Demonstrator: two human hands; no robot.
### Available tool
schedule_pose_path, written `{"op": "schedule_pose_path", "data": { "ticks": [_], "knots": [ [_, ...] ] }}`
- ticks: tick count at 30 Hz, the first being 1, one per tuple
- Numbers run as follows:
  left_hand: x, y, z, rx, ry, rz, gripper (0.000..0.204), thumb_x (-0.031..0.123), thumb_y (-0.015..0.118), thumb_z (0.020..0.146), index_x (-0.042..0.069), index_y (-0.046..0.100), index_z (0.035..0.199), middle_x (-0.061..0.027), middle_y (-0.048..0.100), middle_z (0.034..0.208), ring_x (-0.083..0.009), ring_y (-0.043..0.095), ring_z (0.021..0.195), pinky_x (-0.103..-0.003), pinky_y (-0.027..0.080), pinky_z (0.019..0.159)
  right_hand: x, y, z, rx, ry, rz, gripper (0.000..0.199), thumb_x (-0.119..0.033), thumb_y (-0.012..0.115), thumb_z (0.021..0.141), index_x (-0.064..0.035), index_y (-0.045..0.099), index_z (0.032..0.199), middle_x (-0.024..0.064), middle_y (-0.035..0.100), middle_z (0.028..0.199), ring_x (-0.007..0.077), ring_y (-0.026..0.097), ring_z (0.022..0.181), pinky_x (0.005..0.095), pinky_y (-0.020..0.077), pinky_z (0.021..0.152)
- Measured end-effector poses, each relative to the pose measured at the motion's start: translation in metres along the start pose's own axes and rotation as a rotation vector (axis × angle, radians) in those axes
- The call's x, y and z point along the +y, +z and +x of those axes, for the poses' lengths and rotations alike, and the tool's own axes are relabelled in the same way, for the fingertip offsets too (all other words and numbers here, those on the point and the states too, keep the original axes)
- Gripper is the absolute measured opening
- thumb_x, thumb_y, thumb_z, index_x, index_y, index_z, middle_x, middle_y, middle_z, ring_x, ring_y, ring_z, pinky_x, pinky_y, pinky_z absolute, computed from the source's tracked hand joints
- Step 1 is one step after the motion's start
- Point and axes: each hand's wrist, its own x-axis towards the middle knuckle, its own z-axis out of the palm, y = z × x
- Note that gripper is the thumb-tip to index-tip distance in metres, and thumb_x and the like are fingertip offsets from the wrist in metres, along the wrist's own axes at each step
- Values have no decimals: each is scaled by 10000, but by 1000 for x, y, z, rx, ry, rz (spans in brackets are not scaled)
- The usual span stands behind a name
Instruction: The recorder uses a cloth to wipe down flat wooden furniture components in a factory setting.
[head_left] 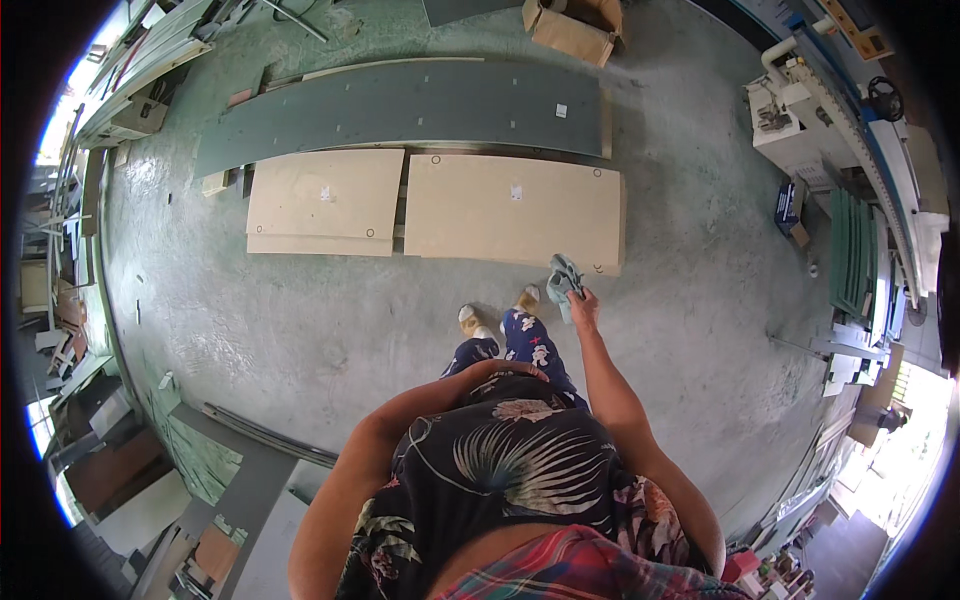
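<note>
Grey-green tool (563,280) in right hand (582,305) — fingers clenched round it; left hand hidden — unclear.

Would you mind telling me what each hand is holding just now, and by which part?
The right hand grips a small grey-green handheld tool by its lower end; which part that is cannot be told. The left hand rests at the waist, holding nothing visible.

Concrete floor (300,330) bears tan boards (510,208), a long grey panel (400,105)

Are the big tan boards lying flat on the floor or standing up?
Lying flat. Both tan boards show their whole broad faces on the floor.
</note>
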Motion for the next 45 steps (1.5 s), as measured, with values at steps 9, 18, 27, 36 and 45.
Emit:
{"op": "schedule_pose_path", "data": {
  "ticks": [9, 18, 27, 36, 45],
  "knots": [
    [31, -53, 11, -47, -88, -220, 141, 167, 601, 851, 71, 597, 954, 5, 616, 811, -106, 584, 719, -261, 464, 668, 13, 21, 44, -34, 33, -74, 548, -320, 690, 773, 72, 573, 1138, 261, 602, 1111, 367, 578, 1049, 382, 449, 899],
    [36, -122, 16, 7, -141, -385, 108, 182, 571, 885, 83, 599, 919, 50, 572, 799, -42, 526, 724, -234, 437, 646, -2, 71, 83, -284, 49, -8, 494, -328, 663, 767, 5, 600, 1127, 224, 619, 1088, 362, 583, 1032, 392, 449, 900],
    [17, -129, -51, -49, -61, -335, 119, 193, 579, 876, 77, 603, 891, 57, 565, 761, -39, 508, 682, -225, 423, 608, -60, 141, 52, -284, -37, -113, 538, -295, 670, 784, 88, 557, 1144, 277, 600, 1098, 359, 592, 1036, 379, 459, 889],
    [-35, -179, -162, 82, -346, -340, 229, 288, 625, 824, 137, 608, 995, 22, 656, 967, -121, 610, 879, -314, 433, 804, -63, 216, 21, -288, -249, -156, 417, -250, 663, 792, 54, 585, 1067, 249, 617, 992, 389, 590, 950, 414, 460, 842],
    [-87, -310, -157, 449, -189, 387, 273, 281, 592, 775, 84, 644, 957, -121, 683, 944, -284, 642, 921, -402, 482, 785, -53, 294, 41, -292, -320, -16, 354, -195, 665, 794, 37, 587, 1050, 204, 604, 965, 361, 588, 883, 411, 463, 784]
  ]
}}
